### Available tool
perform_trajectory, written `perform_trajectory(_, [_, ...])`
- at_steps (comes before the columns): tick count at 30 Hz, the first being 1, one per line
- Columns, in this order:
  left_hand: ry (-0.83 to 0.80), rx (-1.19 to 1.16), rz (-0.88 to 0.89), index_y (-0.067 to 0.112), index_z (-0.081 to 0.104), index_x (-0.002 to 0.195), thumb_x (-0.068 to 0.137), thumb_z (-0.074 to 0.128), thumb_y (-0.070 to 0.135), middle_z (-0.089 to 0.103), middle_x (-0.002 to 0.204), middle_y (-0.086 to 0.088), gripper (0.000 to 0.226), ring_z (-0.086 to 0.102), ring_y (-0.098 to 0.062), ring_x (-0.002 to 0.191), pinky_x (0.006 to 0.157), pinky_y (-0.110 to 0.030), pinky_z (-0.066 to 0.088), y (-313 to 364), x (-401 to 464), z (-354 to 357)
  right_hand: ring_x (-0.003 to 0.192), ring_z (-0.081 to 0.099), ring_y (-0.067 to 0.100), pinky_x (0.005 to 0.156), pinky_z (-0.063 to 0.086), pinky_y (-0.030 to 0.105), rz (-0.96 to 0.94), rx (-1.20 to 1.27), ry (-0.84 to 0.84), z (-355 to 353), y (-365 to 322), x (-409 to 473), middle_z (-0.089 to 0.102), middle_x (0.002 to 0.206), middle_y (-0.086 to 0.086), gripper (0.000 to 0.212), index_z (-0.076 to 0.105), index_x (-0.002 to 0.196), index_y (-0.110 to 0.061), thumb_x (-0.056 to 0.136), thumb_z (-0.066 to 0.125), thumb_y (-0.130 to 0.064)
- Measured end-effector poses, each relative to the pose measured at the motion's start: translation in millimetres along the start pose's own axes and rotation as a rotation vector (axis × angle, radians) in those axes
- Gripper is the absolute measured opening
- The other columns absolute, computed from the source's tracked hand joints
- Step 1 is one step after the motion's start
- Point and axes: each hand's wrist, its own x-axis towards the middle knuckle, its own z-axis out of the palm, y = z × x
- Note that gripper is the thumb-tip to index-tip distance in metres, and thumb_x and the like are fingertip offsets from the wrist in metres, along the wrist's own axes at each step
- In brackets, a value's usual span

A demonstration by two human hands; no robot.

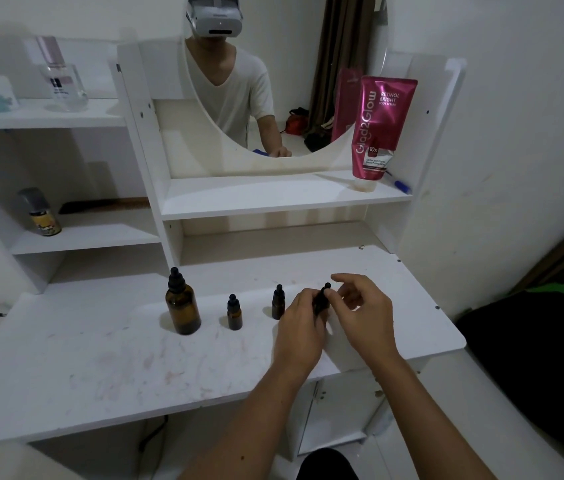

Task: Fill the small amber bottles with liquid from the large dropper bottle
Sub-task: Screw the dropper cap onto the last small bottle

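uncapping the rightmost small amber glass bottle with black dropper cap (321, 300), left hand (299, 332) gripping its body, right hand (363, 313) fingertips pinching the cap; next likely lifting the cap off, then fetching the large amber dropper bottle (183, 306).

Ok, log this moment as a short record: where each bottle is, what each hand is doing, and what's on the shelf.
large bottle: big amber glass dropper bottle, capped, upright, leftmost on the white desk top
standing small bottles: two small amber dropper bottles, capped, upright, right of it
held bottle: third small amber bottle, between both hands
left hand: grips the held bottle's body
right hand: fingers at its black dropper cap
shelf: pink body serum tube, standing cap down
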Motion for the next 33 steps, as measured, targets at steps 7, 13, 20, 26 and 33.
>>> perform_trajectory(7, [0.012, -0.007, 0.000, 0.025, 0.058, 0.118, 0.102, 0.056, 0.025, 0.066, 0.111, 0.010, 0.016, 0.064, -0.007, 0.102, 0.087, -0.036, 0.056, 0.6, 1.2, 0.7, 0.097, 0.071, 0.003, 0.085, 0.055, 0.013, 0.000, 0.042, -0.053, 5.2, -0.9, -4.5, 0.074, 0.107, -0.010, 0.030, 0.074, 0.117, -0.020, 0.092, 0.074, -0.004])
perform_trajectory(13, [0.012, -0.012, -0.006, 0.025, 0.058, 0.120, 0.102, 0.058, 0.024, 0.067, 0.113, 0.011, 0.018, 0.064, -0.006, 0.104, 0.089, -0.035, 0.056, 1.0, 0.6, 0.9, 0.096, 0.068, 0.003, 0.082, 0.052, 0.011, 0.002, 0.011, -0.015, 2.3, 2.0, -2.8, 0.070, 0.107, -0.008, 0.029, 0.072, 0.120, -0.022, 0.094, 0.074, -0.009])
perform_trajectory(20, [0.014, -0.007, 0.005, 0.023, 0.058, 0.119, 0.102, 0.058, 0.024, 0.067, 0.112, 0.010, 0.018, 0.064, -0.006, 0.103, 0.087, -0.036, 0.057, 0.1, 0.7, 1.7, 0.083, 0.064, 0.008, 0.076, 0.050, 0.011, 0.031, -0.010, 0.002, 3.9, 2.0, -4.5, 0.065, 0.088, -0.007, 0.027, 0.074, 0.112, -0.025, 0.091, 0.077, -0.007])
perform_trajectory(26, [0.019, -0.015, -0.010, 0.021, 0.060, 0.122, 0.102, 0.057, 0.023, 0.068, 0.113, 0.010, 0.021, 0.064, -0.004, 0.103, 0.090, -0.032, 0.055, 1.9, 1.6, -0.2, 0.081, 0.060, -0.006, 0.077, 0.044, 0.008, 0.074, -0.070, -0.160, 6.5, 2.2, 2.4, 0.059, 0.095, -0.009, 0.026, 0.073, 0.123, -0.024, 0.104, 0.059, -0.013])
perform_trajectory(33, [0.003, 0.027, -0.027, 0.022, 0.061, 0.109, 0.098, 0.050, 0.008, 0.067, 0.099, 0.010, 0.021, 0.064, -0.007, 0.087, 0.078, -0.033, 0.056, 4.0, 1.2, -2.2, 0.081, 0.058, 0.005, 0.072, 0.043, 0.016, -0.005, -0.189, -0.258, 10.3, -1.4, -6.7, 0.055, 0.093, -0.012, 0.014, 0.055, 0.091, -0.026, 0.100, 0.064, -0.022])
